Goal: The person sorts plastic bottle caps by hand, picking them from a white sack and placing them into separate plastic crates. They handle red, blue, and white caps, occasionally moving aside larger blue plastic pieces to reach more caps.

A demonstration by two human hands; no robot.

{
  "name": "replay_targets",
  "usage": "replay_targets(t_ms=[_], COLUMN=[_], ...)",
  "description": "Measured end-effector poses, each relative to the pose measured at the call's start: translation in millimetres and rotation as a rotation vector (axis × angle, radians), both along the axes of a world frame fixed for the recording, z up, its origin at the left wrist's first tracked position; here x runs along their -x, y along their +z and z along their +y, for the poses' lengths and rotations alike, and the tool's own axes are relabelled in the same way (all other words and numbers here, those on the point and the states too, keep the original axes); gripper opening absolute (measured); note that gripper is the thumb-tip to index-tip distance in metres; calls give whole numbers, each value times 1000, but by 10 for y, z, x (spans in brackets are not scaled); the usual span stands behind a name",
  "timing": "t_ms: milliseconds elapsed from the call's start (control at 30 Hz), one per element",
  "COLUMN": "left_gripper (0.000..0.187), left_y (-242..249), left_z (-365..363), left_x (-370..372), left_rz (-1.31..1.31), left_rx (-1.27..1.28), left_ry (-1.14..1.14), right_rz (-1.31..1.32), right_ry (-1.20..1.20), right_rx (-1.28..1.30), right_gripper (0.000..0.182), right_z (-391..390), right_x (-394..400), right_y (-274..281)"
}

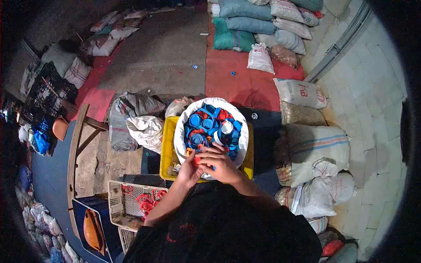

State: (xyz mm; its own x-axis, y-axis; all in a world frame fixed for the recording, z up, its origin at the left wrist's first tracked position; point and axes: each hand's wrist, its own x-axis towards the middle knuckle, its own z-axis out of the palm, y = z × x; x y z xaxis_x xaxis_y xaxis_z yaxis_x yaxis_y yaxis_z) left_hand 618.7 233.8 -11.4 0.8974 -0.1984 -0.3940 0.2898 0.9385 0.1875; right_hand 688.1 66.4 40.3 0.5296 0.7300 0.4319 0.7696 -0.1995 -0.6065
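Observation:
My left hand (190,171) and my right hand (218,164) meet over the near edge of a white sack (180,140) with a rolled-down rim. A small red plastic piece (197,161) shows between the fingers of my left hand, and the fingers of my right hand reach over it. Its exact kind cannot be made out. Inside the sack lie many blue plastic caps and rings (195,120), with some red pieces (223,115) and a white cap (227,127) among them. Around the sack's base stands a yellow crate (168,151).
A beige basket (115,206) with red plastic pieces (147,202) is at lower left, near a wooden frame (74,153). An open white sack (147,131) stands left of the crate. Filled sacks (318,147) line the right wall; more are stacked at the back (250,25).

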Motion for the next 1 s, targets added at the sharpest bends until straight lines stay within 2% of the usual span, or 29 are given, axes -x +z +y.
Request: replay_targets(t_ms=[33, 67, 100, 133, 200, 233, 267, 300, 400, 467, 533, 600, 633, 667, 733, 833, 933, 1000], left_gripper=[42, 42, 36, 33, 27, 25, 25, 25, 26, 26, 26, 26, 26, 25, 26, 26, 27, 27], left_y=[-87, -155, 159, 72, -184, -93, -121, -120, -151, -272, -349, -382, -371, -365, -409, -416, -363, -364], left_z=[28, 51, 4, 76, 249, 235, 258, 307, 352, 373, 367, 360, 356, 356, 364, 361, 355, 363], left_x=[30, 46, 20, 53, 159, 137, 163, 200, 249, 276, 276, 291, 296, 296, 307, 309, 310, 316], left_rz=[10, 21, 226, 174, 72, 240, 221, 202, 203, 152, 132, 162, 200, 237, 173, 156, 210, 217], left_rx=[-64, -128, -317, -281, -204, -197, -220, -246, -287, -225, -185, -190, -216, -242, -227, -208, -214, -214], left_ry=[-6, -13, 10, 20, 34, 71, 87, 103, 135, 144, 150, 158, 164, 170, 163, 148, 143, 149], right_rz=[-19, 68, 155, 242, 179, 163, 144, 144, -52, 202, 212, 398, 438, 523, 331, -31, -242, -222], right_ry=[52, 4, -45, -94, -337, -427, -515, -479, -398, -285, -270, -256, -287, -380, -526, -525, -543, -518], right_rx=[15, -26, -68, -108, -160, -75, 10, 196, 281, 229, 194, 241, 127, 143, 273, 381, 502, 473], right_gripper=[27, 27, 28, 29, 33, 37, 42, 55, 62, 59, 50, 41, 34, 29, 24, 25, 32, 26], right_z=[-10, -24, -36, -58, -176, -235, -286, -315, -242, -195, -168, -157, -137, -145, -122, -195, -122, -117], right_x=[-62, -132, -214, -319, -706, -849, -959, -1014, -880, -902, -876, -1004, -1133, -1259, -1427, -1783, -1753, -1747], right_y=[-36, -42, -36, -31, -215, -338, -451, -484, -614, -589, -453, -311, -393, -463, -124, -697, -816, -845])
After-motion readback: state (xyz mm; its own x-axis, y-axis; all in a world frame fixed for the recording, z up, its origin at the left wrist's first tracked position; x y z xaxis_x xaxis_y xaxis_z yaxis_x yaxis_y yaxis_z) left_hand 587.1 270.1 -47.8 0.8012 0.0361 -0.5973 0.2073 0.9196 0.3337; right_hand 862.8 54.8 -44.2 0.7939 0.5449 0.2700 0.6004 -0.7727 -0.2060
